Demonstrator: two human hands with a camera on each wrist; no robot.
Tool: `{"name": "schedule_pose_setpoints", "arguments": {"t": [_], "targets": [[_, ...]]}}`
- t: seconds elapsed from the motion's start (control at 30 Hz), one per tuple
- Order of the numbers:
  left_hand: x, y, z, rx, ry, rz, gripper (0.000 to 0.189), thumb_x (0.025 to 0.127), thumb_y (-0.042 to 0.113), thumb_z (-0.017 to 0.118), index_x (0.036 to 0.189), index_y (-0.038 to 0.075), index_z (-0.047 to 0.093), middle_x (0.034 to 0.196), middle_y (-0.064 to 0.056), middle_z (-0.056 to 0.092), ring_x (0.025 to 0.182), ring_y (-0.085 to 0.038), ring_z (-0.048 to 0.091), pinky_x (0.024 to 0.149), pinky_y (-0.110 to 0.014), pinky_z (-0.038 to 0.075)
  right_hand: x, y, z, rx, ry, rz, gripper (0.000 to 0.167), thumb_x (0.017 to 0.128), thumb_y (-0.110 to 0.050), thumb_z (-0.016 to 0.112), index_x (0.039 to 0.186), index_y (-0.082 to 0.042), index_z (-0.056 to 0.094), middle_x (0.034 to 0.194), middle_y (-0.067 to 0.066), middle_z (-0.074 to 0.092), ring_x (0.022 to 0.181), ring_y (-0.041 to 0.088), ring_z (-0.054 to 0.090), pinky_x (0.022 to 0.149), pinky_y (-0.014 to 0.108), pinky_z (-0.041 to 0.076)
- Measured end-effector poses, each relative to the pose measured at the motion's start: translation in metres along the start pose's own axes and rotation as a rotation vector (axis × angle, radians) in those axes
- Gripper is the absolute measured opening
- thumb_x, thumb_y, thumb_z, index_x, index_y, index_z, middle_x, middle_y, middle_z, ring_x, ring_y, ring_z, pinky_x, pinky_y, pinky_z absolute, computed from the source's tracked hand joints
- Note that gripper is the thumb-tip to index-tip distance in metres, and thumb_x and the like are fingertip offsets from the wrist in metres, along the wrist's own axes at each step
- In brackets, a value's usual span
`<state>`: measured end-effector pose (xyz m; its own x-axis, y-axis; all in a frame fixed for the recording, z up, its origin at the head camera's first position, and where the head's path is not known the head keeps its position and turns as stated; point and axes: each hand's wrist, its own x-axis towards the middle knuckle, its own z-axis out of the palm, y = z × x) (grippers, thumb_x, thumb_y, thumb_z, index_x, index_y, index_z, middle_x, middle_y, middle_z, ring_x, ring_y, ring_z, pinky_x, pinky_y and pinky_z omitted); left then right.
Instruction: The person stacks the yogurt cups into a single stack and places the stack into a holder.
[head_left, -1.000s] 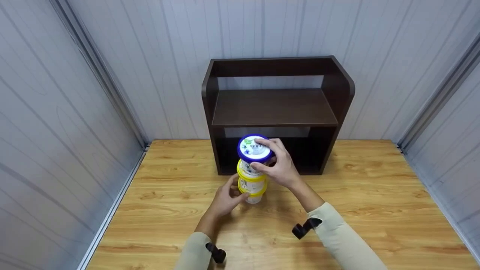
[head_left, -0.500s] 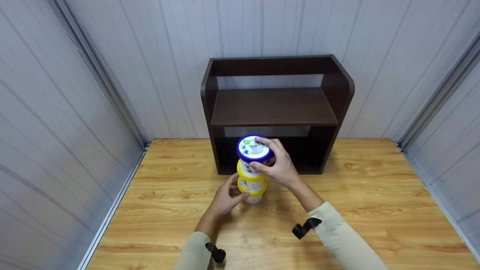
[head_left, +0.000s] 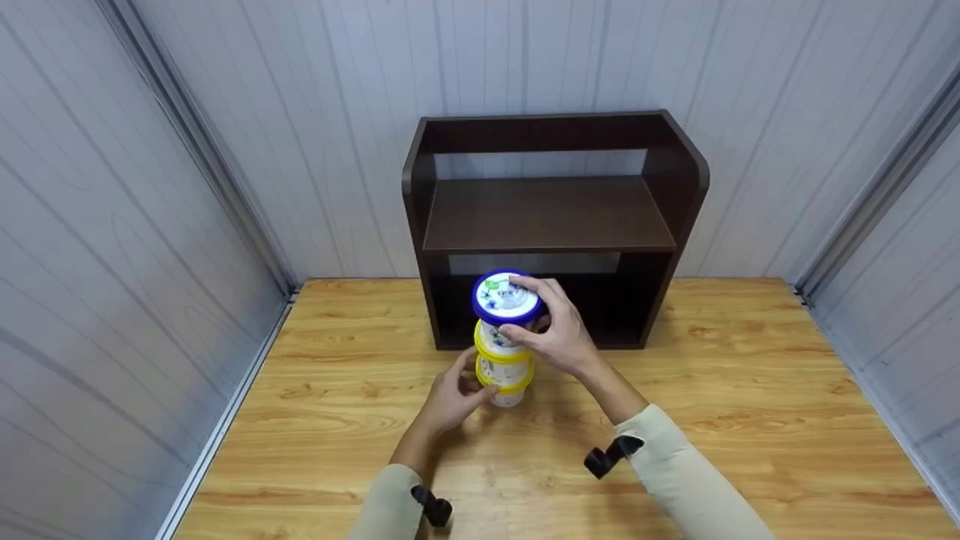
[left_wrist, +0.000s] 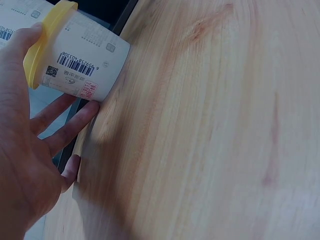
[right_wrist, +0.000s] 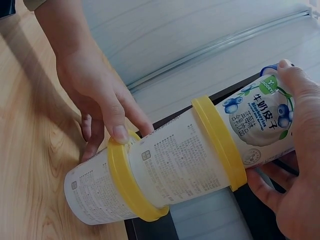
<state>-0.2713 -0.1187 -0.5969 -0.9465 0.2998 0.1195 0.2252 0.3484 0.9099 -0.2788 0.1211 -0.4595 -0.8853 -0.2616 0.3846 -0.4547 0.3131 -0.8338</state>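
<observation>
Three lidded drink cups stand in an upright stack on the table, in front of the shelf. On top is a blueberry cup with a blue lid (head_left: 499, 300); my right hand (head_left: 561, 334) grips it from the right, thumb in front and fingers behind. Beneath it come a middle cup with a yellow lid (right_wrist: 172, 155) and a bottom cup (right_wrist: 92, 192), also yellow-lidded. My left hand (head_left: 450, 397) holds the bottom cup from the left, its thumb on the yellow lid. In the left wrist view the lower fingers spread beside that cup (left_wrist: 85, 55), near its base.
Directly behind the stack stands a dark brown two-tier shelf (head_left: 551, 214) with an upper board and an open lower compartment. A wood-grain table (head_left: 337, 420) spreads around it. Pale panelled walls (head_left: 360, 75) enclose the back and both sides.
</observation>
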Motion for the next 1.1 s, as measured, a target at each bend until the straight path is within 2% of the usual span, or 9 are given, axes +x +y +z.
{"name": "schedule_pose_setpoints", "arguments": {"t": [0.13, 0.23, 0.33, 0.57, 0.77, 1.1], "targets": [[0.000, -0.001, 0.000, -0.005, -0.002, 0.002, 0.079, 0.104, 0.034, 0.082, 0.170, 0.010, 0.045, 0.141, -0.022, 0.072, 0.117, -0.035, 0.079, 0.104, -0.052, 0.066, -0.001, 0.000, -0.001, -0.017, -0.001, 0.003, 0.080, 0.094, -0.028, 0.093, 0.164, -0.020, 0.056, 0.151, 0.019, 0.058, 0.136, 0.037, 0.061, 0.108, 0.063, 0.061], [0.001, -0.001, 0.000, -0.011, -0.004, 0.006, 0.079, 0.104, 0.034, 0.082, 0.170, 0.009, 0.045, 0.141, -0.022, 0.071, 0.118, -0.036, 0.078, 0.105, -0.054, 0.066, -0.001, 0.000, -0.004, -0.046, 0.005, 0.004, 0.085, 0.093, -0.031, 0.095, 0.166, -0.021, 0.053, 0.153, 0.017, 0.059, 0.136, 0.034, 0.062, 0.104, 0.052, 0.062], [0.001, -0.001, 0.000, -0.010, -0.004, 0.006, 0.079, 0.105, 0.033, 0.082, 0.170, 0.008, 0.045, 0.141, -0.023, 0.071, 0.119, -0.037, 0.078, 0.106, -0.054, 0.065, -0.003, 0.001, -0.008, -0.063, 0.019, 0.000, 0.088, 0.092, -0.033, 0.096, 0.167, -0.022, 0.052, 0.156, 0.016, 0.059, 0.135, 0.034, 0.061, 0.100, 0.049, 0.062], [0.001, -0.001, 0.000, -0.022, -0.005, 0.002, 0.080, 0.104, 0.032, 0.082, 0.171, 0.008, 0.044, 0.142, -0.023, 0.071, 0.117, -0.036, 0.078, 0.105, -0.053, 0.066, -0.008, 0.009, -0.017, -0.050, 0.037, -0.019, 0.090, 0.091, -0.029, 0.096, 0.168, -0.018, 0.051, 0.160, 0.018, 0.058, 0.142, 0.040, 0.061, 0.103, 0.064, 0.064], [0.000, -0.002, -0.001, -0.029, -0.004, -0.010, 0.079, 0.105, 0.033, 0.082, 0.171, 0.010, 0.044, 0.142, -0.022, 0.071, 0.117, -0.036, 0.078, 0.105, -0.053, 0.066, -0.011, 0.015, -0.021, -0.034, 0.044, -0.011, 0.092, 0.092, -0.022, 0.095, 0.170, -0.016, 0.047, 0.159, 0.018, 0.059, 0.141, 0.041, 0.064, 0.104, 0.062, 0.063], [0.001, -0.001, 0.000, -0.018, -0.002, -0.004, 0.079, 0.104, 0.033, 0.082, 0.170, 0.009, 0.045, 0.141, -0.023, 0.071, 0.119, -0.037, 0.077, 0.107, -0.054, 0.065, -0.018, 0.028, -0.031, -0.059, 0.067, 0.018, 0.089, 0.092, -0.019, 0.095, 0.168, -0.014, 0.050, 0.160, 0.022, 0.058, 0.144, 0.044, 0.063, 0.104, 0.062, 0.064]]}}
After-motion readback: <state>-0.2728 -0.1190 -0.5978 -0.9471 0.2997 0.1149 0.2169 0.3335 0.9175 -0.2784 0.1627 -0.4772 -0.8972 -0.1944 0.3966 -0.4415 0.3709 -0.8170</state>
